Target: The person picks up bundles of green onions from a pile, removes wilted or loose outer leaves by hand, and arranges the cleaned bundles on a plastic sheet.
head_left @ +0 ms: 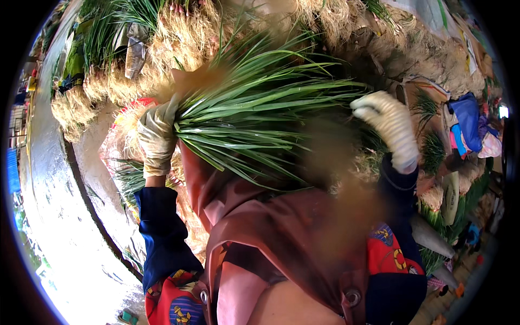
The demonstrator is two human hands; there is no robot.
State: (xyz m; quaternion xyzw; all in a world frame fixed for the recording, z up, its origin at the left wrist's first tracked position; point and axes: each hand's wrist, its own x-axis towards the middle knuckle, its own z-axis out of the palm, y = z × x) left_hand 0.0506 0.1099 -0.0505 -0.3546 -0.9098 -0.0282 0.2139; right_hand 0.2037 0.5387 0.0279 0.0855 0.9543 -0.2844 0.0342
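Note:
A thick bunch of spring onions lies across in front of my body, its long green leaves fanning out to the right. My left hand, in a stained pale glove, is closed round the root end, and pale roots stick out to its left. Beyond the leaf tips on the right is my right hand, in a whitish knitted glove. Its fingers are curled in close to the tips, and whether any leaf is in them cannot be made out. A brown apron covers my front beneath the bunch.
Heaped bundles with straw-coloured roots line the far side. More rooty bundles lie at the far right. A pale, wet-looking floor stretches along the left. Blue cloth hangs at the right. Brownish smears blur parts of the view.

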